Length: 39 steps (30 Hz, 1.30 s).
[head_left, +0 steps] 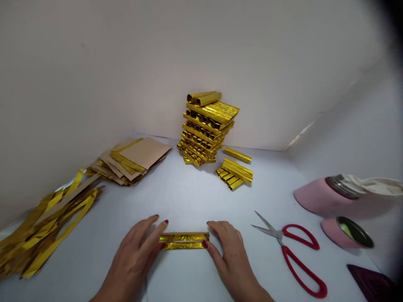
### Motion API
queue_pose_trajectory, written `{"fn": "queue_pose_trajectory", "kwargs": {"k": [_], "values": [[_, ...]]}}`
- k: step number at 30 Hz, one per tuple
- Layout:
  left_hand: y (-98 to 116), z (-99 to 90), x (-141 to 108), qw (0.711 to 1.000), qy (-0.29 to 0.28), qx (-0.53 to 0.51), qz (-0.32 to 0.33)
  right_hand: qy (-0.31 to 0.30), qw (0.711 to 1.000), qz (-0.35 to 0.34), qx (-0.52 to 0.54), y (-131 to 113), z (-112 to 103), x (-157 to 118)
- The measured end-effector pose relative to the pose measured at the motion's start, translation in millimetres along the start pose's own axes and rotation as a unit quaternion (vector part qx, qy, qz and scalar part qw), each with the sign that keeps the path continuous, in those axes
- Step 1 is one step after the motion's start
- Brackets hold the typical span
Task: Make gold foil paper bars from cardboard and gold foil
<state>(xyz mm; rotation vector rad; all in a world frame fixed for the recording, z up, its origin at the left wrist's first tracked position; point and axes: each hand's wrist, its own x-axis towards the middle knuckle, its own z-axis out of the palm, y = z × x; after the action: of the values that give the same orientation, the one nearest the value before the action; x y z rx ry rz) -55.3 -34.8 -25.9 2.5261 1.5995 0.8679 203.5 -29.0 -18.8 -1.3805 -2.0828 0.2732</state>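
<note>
A folded strip of gold foil paper [182,246] lies lengthwise across the near middle of the table, with a narrow gap between its two long edges. Around its left end are the fingers of my left hand [134,251], the thumb mostly hidden behind the index finger. My right hand [228,249] pinches the right end between thumb and index finger. Beyond the hands rises a stack of folded gold paper tubes [204,130], laid in crossing layers. Several more folded gold pieces [236,172] rest to the right of the stack.
Open scissors with red handles [299,239] lie to the right. Farther right are a pink flask [315,195], its pink cup [336,233] and a dark flat object [371,283]. At left are brown-backed gold sheets [145,153] and loose gold strips [53,226]. Walls stand behind.
</note>
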Motion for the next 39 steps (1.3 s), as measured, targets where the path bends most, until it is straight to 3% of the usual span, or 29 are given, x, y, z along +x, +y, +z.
{"fn": "queue_pose_trajectory", "kwargs": {"k": [4,9,13,17,26,32,39], "values": [[-4,-3.2,3,0.990,-0.052,0.009,0.128,-0.023,1.000,-0.009,-0.008,-2,0,2],[-2,-2.6,6,0.983,-0.050,0.003,0.174,-0.009,0.999,-0.023,-0.023,0,1,0],[2,-4.3,9,0.978,-0.055,0.029,0.199,0.017,0.993,-0.073,-0.096,3,2,-2],[4,-9.3,10,0.976,-0.059,0.048,0.206,0.020,0.989,-0.084,-0.117,4,1,-2],[8,-9.6,10,0.973,-0.064,0.071,0.210,-0.019,0.999,0.009,0.038,0,-3,2],[8,-2.3,8,0.970,-0.112,0.113,0.183,-0.060,0.997,0.034,0.031,0,-1,5],[4,-3.5,8,0.965,-0.115,0.105,0.211,-0.058,0.998,0.020,0.026,3,0,2]]}}
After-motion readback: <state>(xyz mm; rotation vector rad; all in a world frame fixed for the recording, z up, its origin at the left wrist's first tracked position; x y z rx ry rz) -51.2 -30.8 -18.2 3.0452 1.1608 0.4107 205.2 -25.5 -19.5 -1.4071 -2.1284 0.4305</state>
